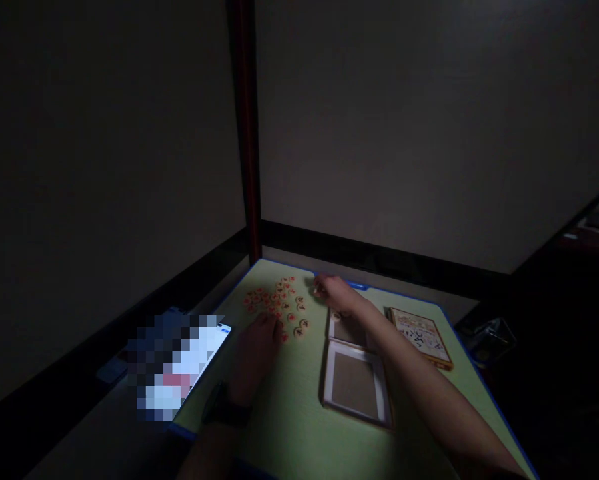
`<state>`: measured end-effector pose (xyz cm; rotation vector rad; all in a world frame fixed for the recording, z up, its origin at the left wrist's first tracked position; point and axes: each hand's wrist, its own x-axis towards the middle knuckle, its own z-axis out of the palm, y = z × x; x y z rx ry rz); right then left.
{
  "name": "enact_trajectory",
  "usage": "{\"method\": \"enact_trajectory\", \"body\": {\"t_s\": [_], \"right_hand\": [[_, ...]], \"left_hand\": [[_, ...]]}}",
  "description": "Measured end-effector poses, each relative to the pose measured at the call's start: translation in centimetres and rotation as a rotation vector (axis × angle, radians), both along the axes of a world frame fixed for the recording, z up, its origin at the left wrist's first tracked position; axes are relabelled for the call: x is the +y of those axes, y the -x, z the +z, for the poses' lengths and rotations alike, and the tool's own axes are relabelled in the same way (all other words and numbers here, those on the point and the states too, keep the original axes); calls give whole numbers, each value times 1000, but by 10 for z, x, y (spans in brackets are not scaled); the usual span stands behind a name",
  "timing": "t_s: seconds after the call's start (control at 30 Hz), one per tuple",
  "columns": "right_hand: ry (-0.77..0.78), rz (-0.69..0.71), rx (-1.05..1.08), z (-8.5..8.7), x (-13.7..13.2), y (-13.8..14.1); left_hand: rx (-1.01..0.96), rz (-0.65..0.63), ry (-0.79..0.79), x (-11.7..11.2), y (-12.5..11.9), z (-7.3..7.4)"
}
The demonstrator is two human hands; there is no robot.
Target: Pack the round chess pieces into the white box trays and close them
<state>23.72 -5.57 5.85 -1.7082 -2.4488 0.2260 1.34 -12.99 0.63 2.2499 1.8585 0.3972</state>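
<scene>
Small round pale discs with red or dark characters (pixel 278 301) lie scattered over the far left part of a light green tabletop with a blue edge (pixel 289 413). The left hand (pixel 264 339) is at the near side of these discs, fingers bent downward and hiding some of them; a dark wristband (pixel 228 408) sits on its wrist. The right hand (pixel 335 292) is to the right of the discs, near the table's far edge, its fingers curled. The light is too dim to tell whether either hand grips a disc. An open 2-part box with pale rims and brownish floors (pixel 354 381) lies right of centre, with 1 disc in the far left corner of its far compartment. The right forearm (pixel 419 380) crosses above, covering part of that compartment and coming between the box and a flat printed case with orange-brown edges (pixel 420 337). At the table's left edge is a bright, partly pixelated screen (pixel 202 360). Behind, a dark red post (pixel 250 153) stands where 2 grey walls (pixel 379 133) meet
</scene>
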Motion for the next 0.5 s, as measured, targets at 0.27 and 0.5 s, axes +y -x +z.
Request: {"method": "enact_trajectory", "body": {"t_s": [0.27,0.5], "right_hand": [[25,-102,9,-16,-67,-46],[18,-117,11,-36,-71,-42]], "left_hand": [[25,-148,-110,0,-18,8],[134,-176,-79,38,-56,23]]}}
